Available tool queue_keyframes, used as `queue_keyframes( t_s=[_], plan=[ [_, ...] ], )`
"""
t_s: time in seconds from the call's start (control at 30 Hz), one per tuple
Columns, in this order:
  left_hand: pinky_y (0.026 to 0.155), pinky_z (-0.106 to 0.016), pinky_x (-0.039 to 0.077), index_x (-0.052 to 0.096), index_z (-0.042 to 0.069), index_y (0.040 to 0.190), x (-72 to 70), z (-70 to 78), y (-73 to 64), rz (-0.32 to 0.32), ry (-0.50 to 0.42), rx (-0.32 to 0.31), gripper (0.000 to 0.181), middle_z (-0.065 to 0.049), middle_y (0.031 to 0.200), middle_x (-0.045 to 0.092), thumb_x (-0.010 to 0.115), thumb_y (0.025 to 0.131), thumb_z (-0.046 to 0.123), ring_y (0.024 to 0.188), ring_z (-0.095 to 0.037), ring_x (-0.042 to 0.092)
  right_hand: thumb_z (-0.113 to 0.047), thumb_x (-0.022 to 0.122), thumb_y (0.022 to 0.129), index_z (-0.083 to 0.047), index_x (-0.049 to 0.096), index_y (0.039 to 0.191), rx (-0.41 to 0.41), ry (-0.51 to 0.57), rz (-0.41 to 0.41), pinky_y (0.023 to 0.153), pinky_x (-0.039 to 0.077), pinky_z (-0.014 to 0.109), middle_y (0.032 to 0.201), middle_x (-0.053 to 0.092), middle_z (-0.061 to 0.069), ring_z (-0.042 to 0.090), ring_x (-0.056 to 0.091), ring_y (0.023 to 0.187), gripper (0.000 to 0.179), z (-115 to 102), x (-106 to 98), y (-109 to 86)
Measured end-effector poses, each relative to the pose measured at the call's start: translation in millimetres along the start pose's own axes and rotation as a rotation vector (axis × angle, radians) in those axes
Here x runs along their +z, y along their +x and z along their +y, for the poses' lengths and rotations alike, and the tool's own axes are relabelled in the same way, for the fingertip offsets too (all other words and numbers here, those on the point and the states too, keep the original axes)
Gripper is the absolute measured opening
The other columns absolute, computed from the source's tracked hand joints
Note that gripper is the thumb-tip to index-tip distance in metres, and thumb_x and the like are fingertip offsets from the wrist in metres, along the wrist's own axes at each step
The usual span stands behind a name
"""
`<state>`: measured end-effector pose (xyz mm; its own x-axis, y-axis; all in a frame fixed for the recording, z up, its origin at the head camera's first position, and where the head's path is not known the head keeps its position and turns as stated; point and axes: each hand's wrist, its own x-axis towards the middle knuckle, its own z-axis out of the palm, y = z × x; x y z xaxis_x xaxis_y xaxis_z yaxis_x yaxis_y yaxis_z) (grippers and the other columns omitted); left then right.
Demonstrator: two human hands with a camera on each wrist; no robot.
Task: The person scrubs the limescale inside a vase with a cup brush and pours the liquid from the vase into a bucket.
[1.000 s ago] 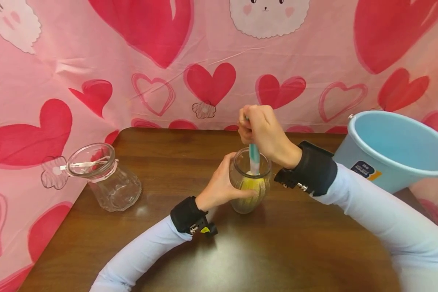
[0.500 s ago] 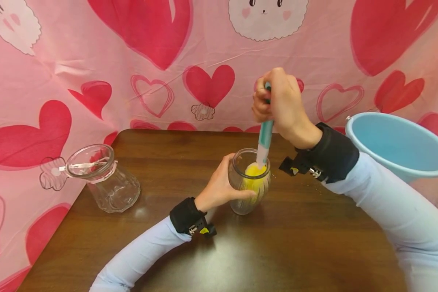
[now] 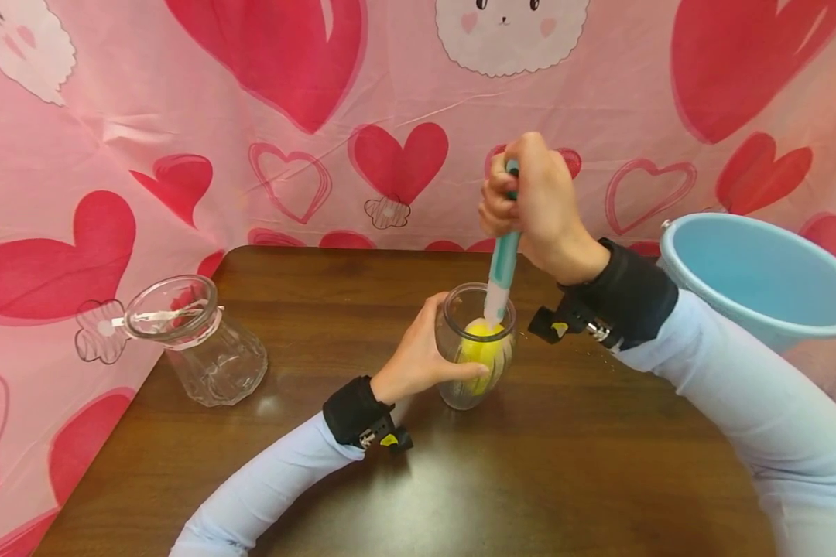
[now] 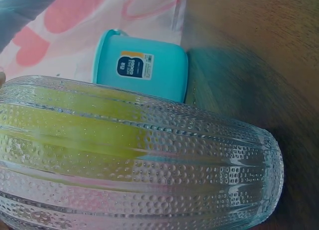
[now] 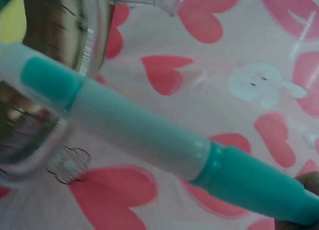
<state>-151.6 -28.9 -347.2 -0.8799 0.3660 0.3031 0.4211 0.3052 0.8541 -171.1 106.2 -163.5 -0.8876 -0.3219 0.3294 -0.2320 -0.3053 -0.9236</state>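
My left hand is wrapped round a clear glass jar on the table, thumb across its front. In the left wrist view the ribbed, dimpled jar wall fills the foreground, with yellow showing through its upper part. My right hand, in a fist above the jar, grips the teal handle of a bottle brush. The brush leans slightly to the right, and its yellow sponge head is inside the jar. The right wrist view shows its white and teal shaft passing over the jar's rim.
At the left of the table stands another glass jar with a ribbon at its neck. A light blue bucket stands at the right, behind my right forearm. A pink cloth with hearts hangs behind the table.
My right hand has risen and moved right from a second ago, drawing the brush higher in the jar; in the last half second it dips slightly. My left hand stays on the jar.
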Motion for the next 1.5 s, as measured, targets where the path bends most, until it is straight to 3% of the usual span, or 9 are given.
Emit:
queue_keyframes(
  t_s=[0.3, 0.83, 1.0, 1.27, 1.5],
  plan=[
    [0.094, -0.037, 0.038, 0.031, 0.004, 0.132, -0.2, -0.9, 0.9, -0.001, 0.014, 0.018, 0.094, -0.010, 0.126, 0.044, 0.086, 0.058, 0.023, 0.114, -0.020, 0.044, -0.008, 0.018, 0.083, -0.012, 0.023, 0.051, -0.018, -0.077, 0.051, 0.041, 0.008, 0.029, 0.043, 0.019, -0.002, 0.015, 0.012, 0.039, 0.033, 33.0, -5.5, -7.9],
    [0.094, -0.035, 0.038, 0.031, 0.007, 0.132, 1.1, 0.9, 0.4, -0.002, 0.008, 0.003, 0.094, -0.007, 0.125, 0.044, 0.086, 0.058, 0.023, 0.111, -0.017, 0.045, -0.005, 0.018, 0.084, -0.008, 0.023, 0.054, -0.019, -0.130, 0.050, 0.042, 0.012, 0.026, 0.045, 0.020, -0.001, 0.014, 0.014, 0.042, 0.031, 66.0, -15.7, -22.2],
    [0.094, -0.036, 0.038, 0.031, 0.007, 0.132, 0.7, 1.3, 0.6, -0.003, 0.003, -0.003, 0.094, -0.007, 0.126, 0.044, 0.086, 0.057, 0.022, 0.112, -0.018, 0.045, -0.005, 0.018, 0.084, -0.009, 0.023, 0.053, -0.026, -0.070, 0.079, 0.042, 0.010, 0.027, 0.044, 0.020, -0.002, 0.014, 0.013, 0.041, 0.032, 59.6, -16.2, -20.4],
    [0.098, -0.039, 0.035, 0.029, 0.007, 0.133, -0.2, 2.2, -1.4, -0.017, 0.007, -0.026, 0.094, -0.008, 0.129, 0.042, 0.085, 0.060, 0.022, 0.118, -0.018, 0.041, -0.009, 0.016, 0.083, -0.013, 0.022, 0.051, -0.037, -0.020, 0.108, 0.042, 0.009, 0.029, 0.040, 0.022, -0.003, 0.013, 0.013, 0.036, 0.033, 31.0, -19.2, -14.2],
    [0.096, -0.040, 0.037, 0.028, 0.006, 0.132, -1.3, 1.6, -1.7, -0.034, -0.014, -0.017, 0.092, -0.009, 0.128, 0.041, 0.084, 0.061, 0.022, 0.115, -0.020, 0.042, -0.010, 0.014, 0.085, -0.013, 0.023, 0.050, -0.021, 0.132, 0.130, 0.041, 0.009, 0.028, 0.039, 0.023, -0.002, 0.014, 0.012, 0.035, 0.036, 2.1, -20.3, -11.7]
  ],
)
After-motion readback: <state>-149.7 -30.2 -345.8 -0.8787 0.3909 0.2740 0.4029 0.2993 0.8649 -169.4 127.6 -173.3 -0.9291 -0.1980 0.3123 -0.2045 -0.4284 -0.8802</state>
